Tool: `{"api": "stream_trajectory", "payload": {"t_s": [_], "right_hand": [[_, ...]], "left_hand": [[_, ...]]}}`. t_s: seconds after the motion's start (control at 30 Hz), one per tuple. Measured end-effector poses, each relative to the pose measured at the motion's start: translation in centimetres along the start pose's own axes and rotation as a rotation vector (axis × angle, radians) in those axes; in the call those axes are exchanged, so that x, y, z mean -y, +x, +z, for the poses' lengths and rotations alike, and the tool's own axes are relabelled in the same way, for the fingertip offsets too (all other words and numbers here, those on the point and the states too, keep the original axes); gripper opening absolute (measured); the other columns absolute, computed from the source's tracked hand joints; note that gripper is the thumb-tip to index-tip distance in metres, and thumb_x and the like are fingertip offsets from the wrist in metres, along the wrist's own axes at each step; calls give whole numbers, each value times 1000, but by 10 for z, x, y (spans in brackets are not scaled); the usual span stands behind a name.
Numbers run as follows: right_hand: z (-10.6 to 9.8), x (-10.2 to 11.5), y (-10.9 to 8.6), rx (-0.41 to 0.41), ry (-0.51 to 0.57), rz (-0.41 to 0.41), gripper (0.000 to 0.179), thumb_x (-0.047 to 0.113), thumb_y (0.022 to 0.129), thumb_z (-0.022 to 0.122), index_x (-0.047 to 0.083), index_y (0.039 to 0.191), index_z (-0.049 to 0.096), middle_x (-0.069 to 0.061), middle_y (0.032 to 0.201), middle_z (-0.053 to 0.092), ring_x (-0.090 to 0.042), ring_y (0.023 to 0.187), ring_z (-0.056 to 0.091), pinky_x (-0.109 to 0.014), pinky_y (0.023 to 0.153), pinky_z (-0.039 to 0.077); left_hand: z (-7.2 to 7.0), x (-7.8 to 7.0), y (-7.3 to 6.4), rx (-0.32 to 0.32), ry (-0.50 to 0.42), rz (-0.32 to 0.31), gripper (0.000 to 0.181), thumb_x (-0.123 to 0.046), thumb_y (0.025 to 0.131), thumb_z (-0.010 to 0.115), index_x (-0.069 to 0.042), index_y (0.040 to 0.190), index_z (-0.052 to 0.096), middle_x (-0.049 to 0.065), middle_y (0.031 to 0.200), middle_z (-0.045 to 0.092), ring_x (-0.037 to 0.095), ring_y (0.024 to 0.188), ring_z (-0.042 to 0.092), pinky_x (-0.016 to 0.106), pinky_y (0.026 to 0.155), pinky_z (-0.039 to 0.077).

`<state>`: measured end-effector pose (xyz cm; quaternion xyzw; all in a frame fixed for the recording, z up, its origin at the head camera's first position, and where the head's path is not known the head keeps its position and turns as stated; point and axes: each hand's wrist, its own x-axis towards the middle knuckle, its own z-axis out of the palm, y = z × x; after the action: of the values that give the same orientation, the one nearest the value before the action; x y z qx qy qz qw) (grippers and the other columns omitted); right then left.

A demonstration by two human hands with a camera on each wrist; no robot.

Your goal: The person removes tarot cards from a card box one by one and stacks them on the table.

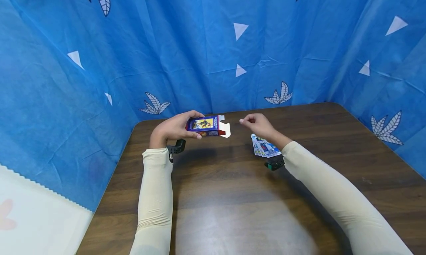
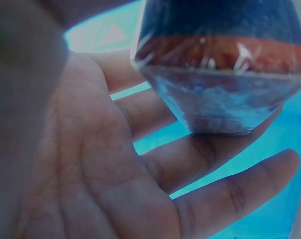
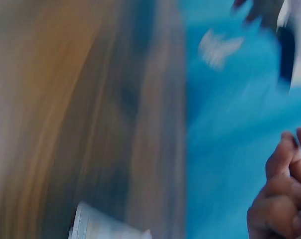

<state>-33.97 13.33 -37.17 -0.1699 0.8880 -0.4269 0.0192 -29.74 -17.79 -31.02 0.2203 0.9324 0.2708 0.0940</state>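
My left hand (image 1: 178, 127) grips a small blue and red card box (image 1: 203, 124) above the far part of the table, thumb along the near side. Its white end flap (image 1: 225, 129) hangs open toward the right. Seen from the left wrist, the box's film-wrapped end (image 2: 210, 97) rests against the fingers (image 2: 185, 154). My right hand (image 1: 260, 125) is a little way right of the flap, thumb and forefinger tips brought together with nothing visible between them. Below that hand lies a fanned stack of blue and white cards (image 1: 264, 147), partly hidden by the wrist.
The brown wooden table (image 1: 233, 195) reaches back to a blue curtain (image 1: 186, 44) with leaf and triangle prints, which also closes off both sides. A white cloth (image 1: 40, 214) shows at the lower left. Each wrist carries a black camera mount (image 1: 178, 147).
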Motion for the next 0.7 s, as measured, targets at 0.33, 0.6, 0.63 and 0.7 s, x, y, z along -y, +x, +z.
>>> {"api": "stream_trajectory", "payload": {"t_s": [0.33,0.6,0.63,0.7], "right_hand": [[30,55,-8,280,330,160,30,35,90,57,6,98,63,0,68,49,-10,44,32,-21,39,24],[34,53,-7,343,335,193,28,23,94,50,-1,101,62,-8,73,50,-9,45,31,-21,38,23],[33,53,-7,336,336,190,27,22,93,50,0,102,62,-8,77,53,-9,45,31,-21,39,23],[31,52,-8,318,333,193,27,24,93,52,3,103,64,-10,84,56,-10,45,31,-21,39,23]], "left_hand": [[2,-4,0,-41,-21,-5,73,-39,70,78,-24,131,40,3,127,47,24,111,48,41,95,46],[1,-6,-2,-42,-19,-4,76,-43,68,78,-25,132,39,3,128,46,23,112,48,41,95,46],[0,-6,-2,-46,-16,-6,76,-42,69,78,-24,132,39,3,128,46,24,112,48,42,95,46],[0,-5,-2,-58,-5,-16,74,-40,70,78,-24,132,40,3,129,46,24,113,47,43,96,45]]}}
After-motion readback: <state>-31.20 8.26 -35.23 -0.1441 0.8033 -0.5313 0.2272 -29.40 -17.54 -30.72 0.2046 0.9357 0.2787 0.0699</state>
